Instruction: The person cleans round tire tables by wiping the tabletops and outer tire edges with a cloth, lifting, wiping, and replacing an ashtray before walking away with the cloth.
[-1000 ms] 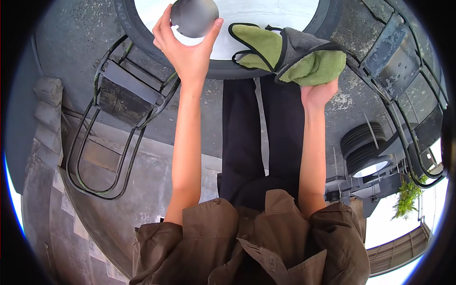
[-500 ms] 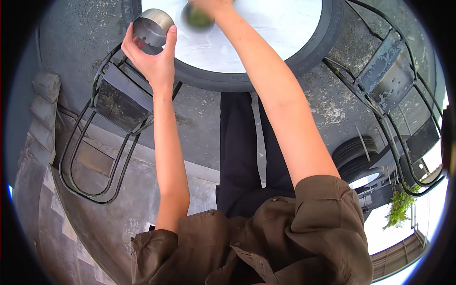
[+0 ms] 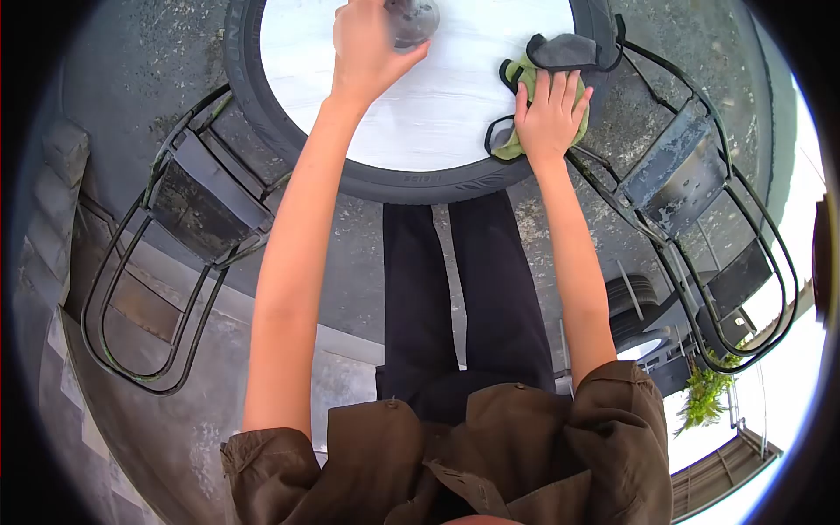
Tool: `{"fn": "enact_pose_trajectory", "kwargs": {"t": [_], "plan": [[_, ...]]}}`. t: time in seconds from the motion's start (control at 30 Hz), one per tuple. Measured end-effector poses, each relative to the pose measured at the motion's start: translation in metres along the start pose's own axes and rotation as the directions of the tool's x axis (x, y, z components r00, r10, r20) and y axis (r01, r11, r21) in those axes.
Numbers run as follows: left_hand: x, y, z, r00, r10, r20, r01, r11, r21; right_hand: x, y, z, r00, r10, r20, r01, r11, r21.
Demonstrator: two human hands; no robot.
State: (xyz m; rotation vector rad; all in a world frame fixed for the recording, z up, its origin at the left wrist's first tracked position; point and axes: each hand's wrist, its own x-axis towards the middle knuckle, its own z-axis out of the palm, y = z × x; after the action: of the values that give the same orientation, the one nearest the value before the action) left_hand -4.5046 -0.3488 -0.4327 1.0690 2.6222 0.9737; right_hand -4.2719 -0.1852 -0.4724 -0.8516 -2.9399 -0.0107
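Observation:
My left hand (image 3: 372, 44) is closed around a round metal container (image 3: 413, 21) above the white round tabletop (image 3: 350, 131), near the top edge of the view. The container looks blurred. My right hand (image 3: 551, 114) lies with spread fingers on a crumpled green and grey cloth (image 3: 569, 54) with black edging. That cloth sits at the right side of the tabletop and partly covers the black tire (image 3: 420, 185) that rims it.
A metal-framed chair (image 3: 197, 201) stands at the left and another (image 3: 678, 175) at the right. Stacked tires (image 3: 632, 306) are at the lower right, with a green plant (image 3: 702, 398) beyond. The floor is grey and worn.
My left hand has moved the container right, over the tabletop. My right hand has come back from across the table to the right side, where it now rests on the cloth.

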Motion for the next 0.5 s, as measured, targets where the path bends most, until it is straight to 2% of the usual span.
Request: {"fn": "enact_pose_trajectory", "kwargs": {"t": [0.07, 0.13, 0.23, 0.27, 0.3, 0.33, 0.37, 0.43, 0.47, 0.5], "plan": [[-0.004, -0.004, 0.015, 0.998, 0.054, 0.019, -0.054, 0.999, -0.009, 0.045, 0.015, 0.018, 0.993, -0.016, -0.119, 0.012, 0.999, -0.032], [-0.008, -0.002, 0.019, 0.999, 0.019, 0.033, -0.019, 1.000, 0.006, 0.090, 0.020, 0.031, 0.970, -0.015, -0.243, 0.007, 0.999, -0.036], [-0.004, -0.011, 0.001, 0.994, 0.006, 0.112, -0.010, 0.999, 0.034, 0.147, 0.021, 0.037, 0.930, -0.120, -0.346, 0.101, 0.992, -0.073], [0.001, -0.020, -0.011, 0.991, 0.021, 0.131, -0.028, 0.998, 0.054, 0.162, -0.002, 0.007, 0.961, -0.048, -0.272, 0.008, 0.989, -0.146], [0.007, -0.030, -0.022, 0.989, 0.033, 0.147, -0.044, 0.996, 0.073, 0.173, 0.000, 0.016, 0.951, -0.062, -0.303, 0.032, 0.994, -0.101], [0.015, -0.040, -0.030, 0.996, -0.046, 0.074, 0.044, 0.998, 0.038, 0.186, 0.008, 0.032, 0.940, -0.076, -0.332, 0.060, 0.997, -0.056], [0.024, -0.054, -0.039, 0.999, -0.046, 0.010, 0.045, 0.995, 0.093, 0.197, 0.011, 0.040, 0.929, -0.087, -0.360, 0.090, 0.996, -0.010], [0.042, -0.080, -0.055, 0.993, -0.034, -0.110, 0.056, 0.977, 0.205, 0.212, 0.010, 0.050, 0.924, -0.039, -0.380, 0.043, 0.999, 0.004], [0.047, -0.090, -0.052, 0.995, 0.016, -0.103, 0.015, 0.957, 0.291, 0.217, 0.006, 0.047, 0.927, -0.006, -0.376, 0.018, 0.999, 0.027], [0.052, -0.099, -0.046, 0.999, 0.054, -0.007, -0.050, 0.962, 0.267, 0.222, 0.002, 0.044, 0.928, 0.023, -0.371, -0.004, 0.999, 0.052]]}}
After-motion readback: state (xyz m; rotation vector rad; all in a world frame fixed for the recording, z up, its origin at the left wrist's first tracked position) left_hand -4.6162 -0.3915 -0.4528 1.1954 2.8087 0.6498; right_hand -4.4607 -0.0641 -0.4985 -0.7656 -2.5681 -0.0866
